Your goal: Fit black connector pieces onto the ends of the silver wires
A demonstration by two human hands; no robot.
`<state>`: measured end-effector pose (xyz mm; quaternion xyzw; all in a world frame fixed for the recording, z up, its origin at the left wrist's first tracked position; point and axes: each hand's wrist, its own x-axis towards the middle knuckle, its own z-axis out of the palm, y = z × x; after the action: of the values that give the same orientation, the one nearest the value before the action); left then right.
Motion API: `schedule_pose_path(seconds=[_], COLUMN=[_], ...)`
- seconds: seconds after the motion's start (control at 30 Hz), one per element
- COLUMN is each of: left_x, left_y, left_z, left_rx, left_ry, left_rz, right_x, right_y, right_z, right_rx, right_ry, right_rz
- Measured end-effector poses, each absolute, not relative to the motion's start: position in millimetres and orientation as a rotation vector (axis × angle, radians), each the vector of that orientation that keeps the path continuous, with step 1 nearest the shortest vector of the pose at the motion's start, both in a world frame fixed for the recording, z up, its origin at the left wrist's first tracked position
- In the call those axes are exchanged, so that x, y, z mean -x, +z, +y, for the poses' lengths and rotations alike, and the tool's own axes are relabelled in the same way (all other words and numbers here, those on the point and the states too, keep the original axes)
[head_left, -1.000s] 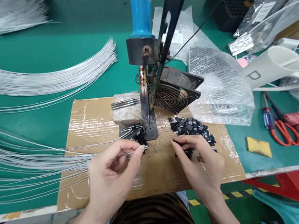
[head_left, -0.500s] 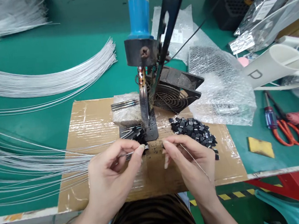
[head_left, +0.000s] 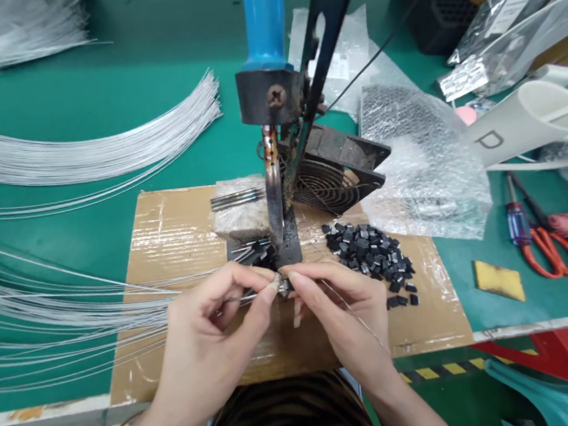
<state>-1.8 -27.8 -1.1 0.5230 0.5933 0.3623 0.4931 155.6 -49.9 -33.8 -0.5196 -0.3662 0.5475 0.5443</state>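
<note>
My left hand (head_left: 215, 333) is closed in a pinch on a thin grey cable (head_left: 235, 300), whose tip lies at the fingertips. Opposite it, my right hand (head_left: 346, 307) has thumb and forefinger pinched close to that tip, with a thin solder wire (head_left: 351, 310) running back across the palm. Whether the right fingertips also grip a small part is too small to tell. Just beyond the hands stands a blue-handled soldering iron (head_left: 266, 27), its metal shaft (head_left: 276, 214) pointing down. Black pieces on cable ends (head_left: 258, 252) lie behind the left fingertips.
Small black connector pieces (head_left: 371, 251) are heaped on the cardboard (head_left: 165, 231), right of my hands. Cable bundles (head_left: 82, 159) spread across the left. A fan (head_left: 330, 175), bubble wrap (head_left: 421, 173), a white mug (head_left: 516, 123), a yellow sponge (head_left: 499, 279) and orange-handled scissors (head_left: 552, 254) are on the right.
My right hand has moved left, so its fingertips now meet those of my left hand at the cable tip. The left hand has hardly moved.
</note>
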Motion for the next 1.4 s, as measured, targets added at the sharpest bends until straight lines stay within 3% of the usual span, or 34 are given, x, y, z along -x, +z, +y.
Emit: schedule_pose_path(seconds=[0.63, 1.17, 1.4], left_x=[2.4, 4.1, 5.1], left_y=[-2.5, -9.9, -10.7], left_z=[-25.0, -13.4, -13.2], left_rx=[-1.32, -1.455, -1.471], left_ry=[0.889, 0.866, 0.881], left_rz=[1.452, 1.439, 1.472], right_x=[-154.2, -161.7, -169.7], right_y=[-34.8, -45.3, -36.0], right_z=[-48.2, -60.7, -53.8], right_rx=[1.225, 1.427, 1.332], right_ry=[1.34, 0.945, 1.024], right_rz=[-0.859, -1.183, -1.241])
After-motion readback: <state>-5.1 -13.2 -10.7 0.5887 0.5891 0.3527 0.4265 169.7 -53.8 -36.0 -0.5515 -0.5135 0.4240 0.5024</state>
